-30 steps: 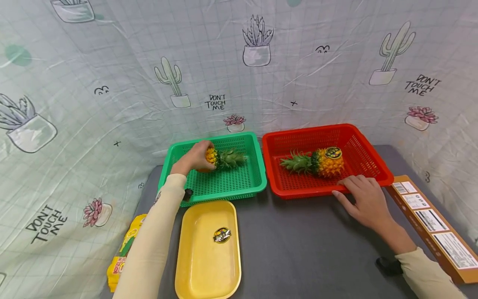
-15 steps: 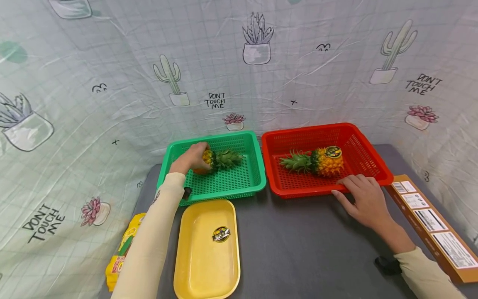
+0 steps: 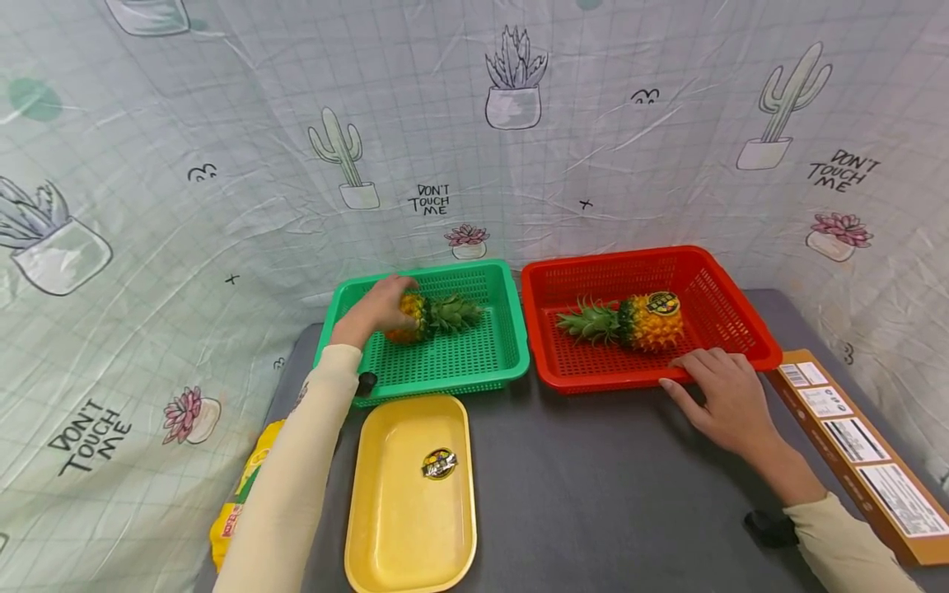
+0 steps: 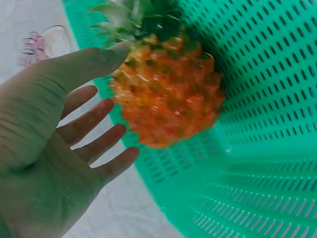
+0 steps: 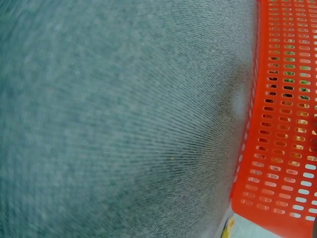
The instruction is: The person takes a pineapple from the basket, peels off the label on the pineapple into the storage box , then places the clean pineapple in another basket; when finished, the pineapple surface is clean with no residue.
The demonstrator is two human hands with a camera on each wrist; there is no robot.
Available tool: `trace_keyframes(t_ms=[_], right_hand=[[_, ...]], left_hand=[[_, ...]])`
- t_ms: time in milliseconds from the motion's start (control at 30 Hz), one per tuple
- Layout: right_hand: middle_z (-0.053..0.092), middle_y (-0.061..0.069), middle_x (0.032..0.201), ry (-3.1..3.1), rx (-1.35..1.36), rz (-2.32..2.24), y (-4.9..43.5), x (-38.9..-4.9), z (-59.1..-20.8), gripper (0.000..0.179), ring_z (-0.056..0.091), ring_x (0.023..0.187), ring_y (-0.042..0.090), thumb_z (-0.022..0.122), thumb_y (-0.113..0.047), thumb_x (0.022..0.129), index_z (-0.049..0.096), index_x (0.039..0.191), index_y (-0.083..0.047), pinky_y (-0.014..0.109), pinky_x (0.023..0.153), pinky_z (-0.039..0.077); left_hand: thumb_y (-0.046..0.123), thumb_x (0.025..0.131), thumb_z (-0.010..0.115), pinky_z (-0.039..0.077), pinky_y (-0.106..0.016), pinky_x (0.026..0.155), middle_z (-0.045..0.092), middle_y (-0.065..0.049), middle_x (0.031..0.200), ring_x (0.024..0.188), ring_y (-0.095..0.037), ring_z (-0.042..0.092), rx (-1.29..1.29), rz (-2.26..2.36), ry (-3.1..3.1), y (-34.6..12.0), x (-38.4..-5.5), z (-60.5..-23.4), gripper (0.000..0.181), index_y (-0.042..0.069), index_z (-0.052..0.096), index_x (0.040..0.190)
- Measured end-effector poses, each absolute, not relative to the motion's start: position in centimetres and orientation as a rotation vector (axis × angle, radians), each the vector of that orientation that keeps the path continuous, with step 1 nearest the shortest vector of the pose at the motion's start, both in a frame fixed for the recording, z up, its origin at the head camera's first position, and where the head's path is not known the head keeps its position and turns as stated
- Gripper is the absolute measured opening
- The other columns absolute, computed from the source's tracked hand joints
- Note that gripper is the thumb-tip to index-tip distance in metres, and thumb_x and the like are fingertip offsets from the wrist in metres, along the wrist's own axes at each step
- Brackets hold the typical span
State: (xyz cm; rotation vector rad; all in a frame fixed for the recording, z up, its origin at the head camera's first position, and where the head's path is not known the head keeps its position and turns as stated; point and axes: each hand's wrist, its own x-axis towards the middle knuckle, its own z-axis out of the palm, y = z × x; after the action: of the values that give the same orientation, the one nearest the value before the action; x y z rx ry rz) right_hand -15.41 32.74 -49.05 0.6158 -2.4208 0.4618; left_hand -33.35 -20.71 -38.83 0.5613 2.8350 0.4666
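In the head view, a pineapple [image 3: 446, 316] lies on its side in the green basket [image 3: 460, 358], its leaves toward the right. My left hand [image 3: 376, 310] hovers at the fruit's left end. The left wrist view shows that hand [image 4: 59, 134] with fingers spread and the thumb tip right at the pineapple's [image 4: 168, 94] upper edge, not wrapped round it. A second pineapple [image 3: 654, 329], bearing a black and gold label, rests in the red basket [image 3: 586, 380] with its leaves to the left. My right hand [image 3: 722, 403] rests its fingers over the red basket's front rim, loosely bent.
A yellow tray [image 3: 400, 527] stands in front of the green basket, with a round label sticker [image 3: 439, 464] inside. A long carton [image 3: 863, 449] lies at the right, and a yellow packet [image 3: 230, 511] is partly behind the left sleeve. Printed cloth [image 3: 445, 99] hangs behind the baskets.
My left hand has set the pineapple slightly left in the green basket, then loosened its fingers and drawn back from it. My right hand has stayed at the red rim.
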Motion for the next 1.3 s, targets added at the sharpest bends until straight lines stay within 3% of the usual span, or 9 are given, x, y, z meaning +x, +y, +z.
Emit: trace_keyframes(t_ms=[467, 767, 1067, 1300], right_hand=[[0.071, 0.013, 0.102, -2.432, 0.617, 0.473, 33.0, -15.0, -49.1, 0.029, 0.06, 0.095, 0.036, 0.077, -0.031, 0.089, 0.073, 0.105, -0.007, 0.054, 0.08, 0.042], [0.071, 0.012, 0.1, -2.415, 0.616, 0.469, 33.0, -14.9, -49.0, 0.029, 0.06, 0.093, 0.037, 0.077, -0.031, 0.089, 0.073, 0.104, -0.007, 0.054, 0.079, 0.041], [0.071, 0.012, 0.102, -2.415, 0.629, 0.478, 32.9, -15.4, -49.0, 0.029, 0.06, 0.093, 0.036, 0.075, -0.033, 0.092, 0.072, 0.106, -0.008, 0.054, 0.08, 0.041], [0.071, 0.013, 0.101, -2.406, 0.62, 0.469, 32.7, -15.4, -49.1, 0.029, 0.06, 0.092, 0.036, 0.076, -0.033, 0.09, 0.072, 0.104, -0.008, 0.055, 0.079, 0.042]], left_hand=[[0.015, 0.099, 0.078, 0.042, -0.052, 0.109, 0.054, -0.019, 0.145, 0.133, -0.037, 0.051, 0.83, 0.735, 2.897, -17.4, -30.3, -37.7, 0.056, 0.001, 0.053, 0.148], [0.02, 0.102, 0.075, 0.045, -0.047, 0.107, 0.057, -0.012, 0.142, 0.128, -0.031, 0.055, 0.891, 0.852, 2.904, -13.7, -29.1, -37.8, 0.052, 0.005, 0.055, 0.147], [0.04, 0.105, 0.067, 0.047, -0.041, 0.105, 0.058, -0.01, 0.142, 0.127, -0.024, 0.056, 1.013, 0.932, 2.826, -9.3, -29.2, -37.5, 0.054, 0.008, 0.054, 0.148], [0.047, 0.106, 0.063, 0.043, -0.042, 0.108, 0.056, -0.011, 0.144, 0.131, -0.029, 0.053, 1.092, 0.9, 2.773, -5.8, -28.6, -37.6, 0.062, 0.007, 0.051, 0.151]])
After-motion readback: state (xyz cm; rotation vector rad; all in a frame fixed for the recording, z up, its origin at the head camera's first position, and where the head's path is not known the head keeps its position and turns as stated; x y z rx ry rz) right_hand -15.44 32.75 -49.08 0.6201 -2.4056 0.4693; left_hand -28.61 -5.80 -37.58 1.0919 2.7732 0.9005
